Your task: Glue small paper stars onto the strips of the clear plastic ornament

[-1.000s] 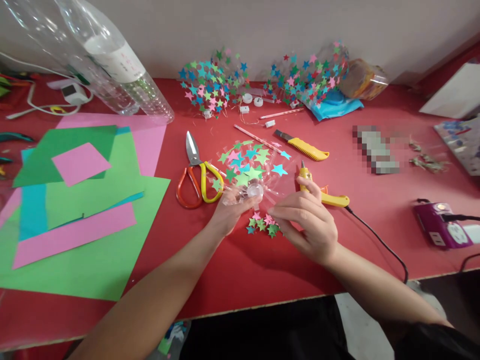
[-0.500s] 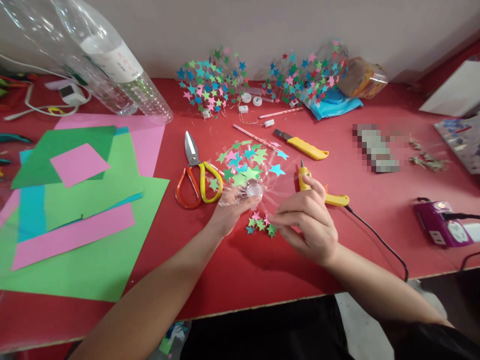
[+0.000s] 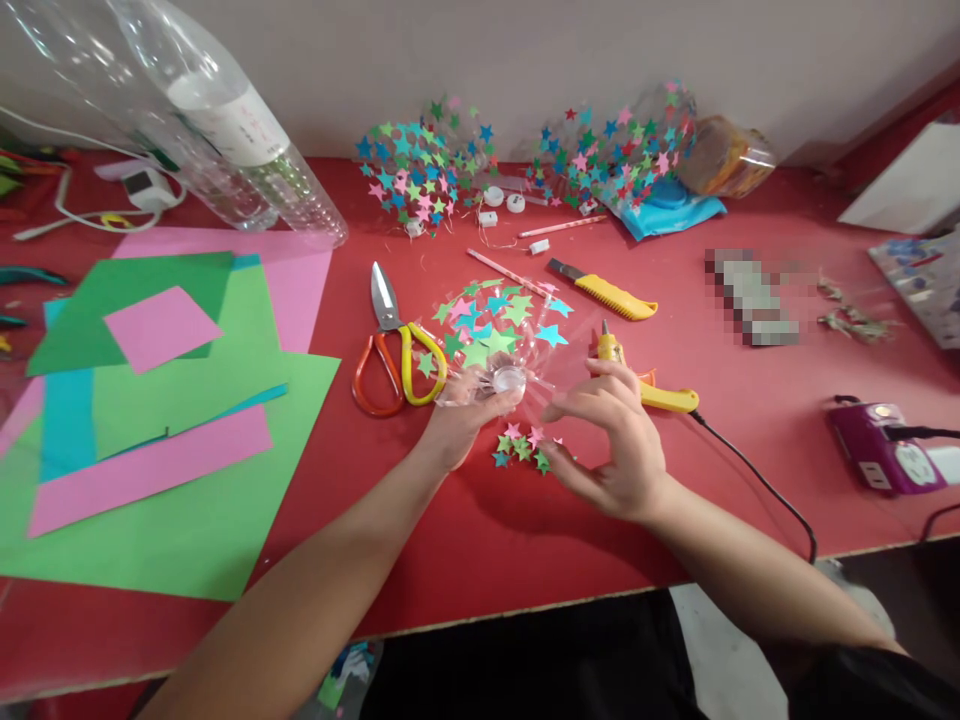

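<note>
My left hand [image 3: 465,415] grips a clear plastic bottle piece [image 3: 510,380] cut into thin strips that fan outward, its round neck facing me. Green, blue and pink paper stars [image 3: 496,342] cover the far strips. Beside its near right strips, my right hand [image 3: 611,440] has thumb and forefinger spread, with nothing visible between them. Several loose paper stars [image 3: 522,450] lie on the table just left of the right thumb. A yellow hot glue gun [image 3: 671,398] rests behind the right hand, partly covered by its fingers.
Scissors [image 3: 386,300] lie left of the bottle piece, and a yellow utility knife [image 3: 619,297] beyond it. Coloured paper sheets [image 3: 300,450] spread at left, below tall plastic bottles [image 3: 244,130]. Star-covered decorations [image 3: 420,165] stand by the wall. A purple power adapter [image 3: 874,450] sits at right.
My right hand's thumb and forefinger have parted from a pinch, and the hand has shifted slightly left. My left hand keeps its hold on the bottle piece.
</note>
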